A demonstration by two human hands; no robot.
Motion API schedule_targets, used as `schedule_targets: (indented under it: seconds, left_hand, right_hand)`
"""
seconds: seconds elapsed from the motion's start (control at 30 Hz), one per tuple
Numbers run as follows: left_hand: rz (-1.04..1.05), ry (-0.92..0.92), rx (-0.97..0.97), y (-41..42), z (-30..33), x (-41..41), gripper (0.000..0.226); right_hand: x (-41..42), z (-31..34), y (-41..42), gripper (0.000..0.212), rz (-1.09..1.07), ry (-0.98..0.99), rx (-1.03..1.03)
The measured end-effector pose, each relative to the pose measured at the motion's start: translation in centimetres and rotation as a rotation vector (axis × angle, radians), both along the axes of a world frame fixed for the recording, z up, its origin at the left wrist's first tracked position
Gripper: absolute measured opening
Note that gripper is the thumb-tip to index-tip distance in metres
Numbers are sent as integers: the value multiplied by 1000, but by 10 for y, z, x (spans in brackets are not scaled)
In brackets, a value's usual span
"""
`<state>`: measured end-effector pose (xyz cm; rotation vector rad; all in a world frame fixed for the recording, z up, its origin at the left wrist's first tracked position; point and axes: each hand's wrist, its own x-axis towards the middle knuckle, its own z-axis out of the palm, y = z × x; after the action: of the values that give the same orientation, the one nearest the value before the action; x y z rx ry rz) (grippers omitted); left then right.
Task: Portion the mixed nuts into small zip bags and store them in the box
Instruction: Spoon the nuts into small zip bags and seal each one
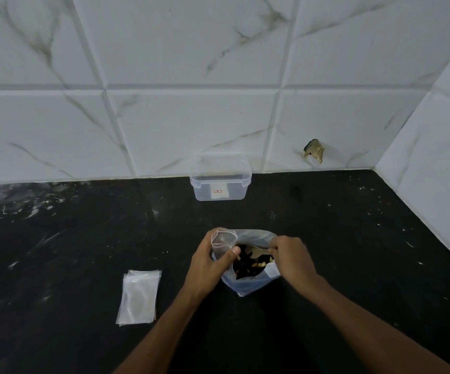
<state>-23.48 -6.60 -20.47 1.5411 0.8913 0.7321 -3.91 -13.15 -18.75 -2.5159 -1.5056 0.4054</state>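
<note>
- Tiled wall (191, 63): white, marble-veined tiles behind and to the right of the work area; one tile low on the right carries a chipped hole (314, 151).
- Worktop (70, 238): black, flecked with pale marks, meeting the wall along its far edge.
- Box (220, 179): clear plastic, lidless, upright against the wall at centre; a small label on its near face; no bags visible inside.
- Large bag (248, 286): translucent bluish plastic, standing on the worktop between the two hands, mouth open upward.
- Mixed nuts (246, 265): dark and pale pieces visible through the mouth of the large bag, lying between the two hands.
- Spare zip bags (139, 296): a flat stack of small clear bags on the worktop, left of the hands and well apart from them.
- Left hand (207, 263): fingers curled round a small zip bag (222, 242), thumb pressed on its near face, holding its mouth open just beside the left rim of the large bag.
- Right hand (294, 259): fingers curled together, pinching the handle of a spoon (256, 251) at the right rim of the large bag.
- Spoon: pale, its bowl lying over the nuts inside the large bag; whether it carries any nuts cannot be told.
</note>
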Motion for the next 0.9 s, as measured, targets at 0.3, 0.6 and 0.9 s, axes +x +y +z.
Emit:
schedule_targets:
  seconds: [0.3,0.6,0.9]
  left_hand:
    - [-3,27,14,1,1,2,42]
    - [-3,15,-44,2,3,0,42]
    - [45,39,26,2,16,-4,37]
  right_hand:
    - [-8,-10,12,17,-188,368,-10]
    - [-1,1,10,10,-415,656,-18]
    - [14,16,-7,8,-469,735,-1]
